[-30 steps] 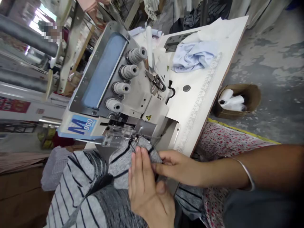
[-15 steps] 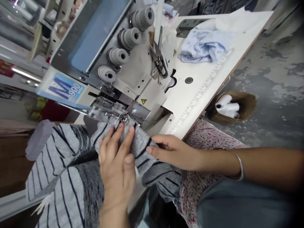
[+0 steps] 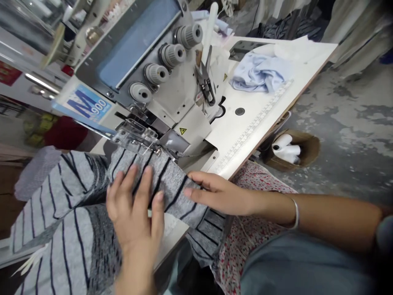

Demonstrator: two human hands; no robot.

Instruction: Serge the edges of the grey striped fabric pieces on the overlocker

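Note:
Grey knit fabric with dark stripes (image 3: 172, 184) runs under the presser foot area of an overlock sewing machine (image 3: 181, 98). My left hand (image 3: 135, 209) lies on the fabric just in front of the foot, fingers spread flat. At the fabric's right edge, my right hand (image 3: 217, 192) pinches it between thumb and fingers, close to the table's front edge. More of the striped cloth (image 3: 58, 205) hangs in folds to the left. The needle itself is hard to make out behind the clear guard (image 3: 135, 133).
Thread snips (image 3: 205, 84) rest against the machine. A crumpled light blue cloth (image 3: 260, 71) lies on the white table (image 3: 227, 139), along whose edge runs a printed ruler (image 3: 254, 127). On the floor stands a box (image 3: 310, 151) with white thread cones (image 3: 285, 147).
My left hand has drawn back from the presser foot, towards me and to the left, its fingers still on the cloth. My right hand keeps its pinch. The view has shifted slightly.

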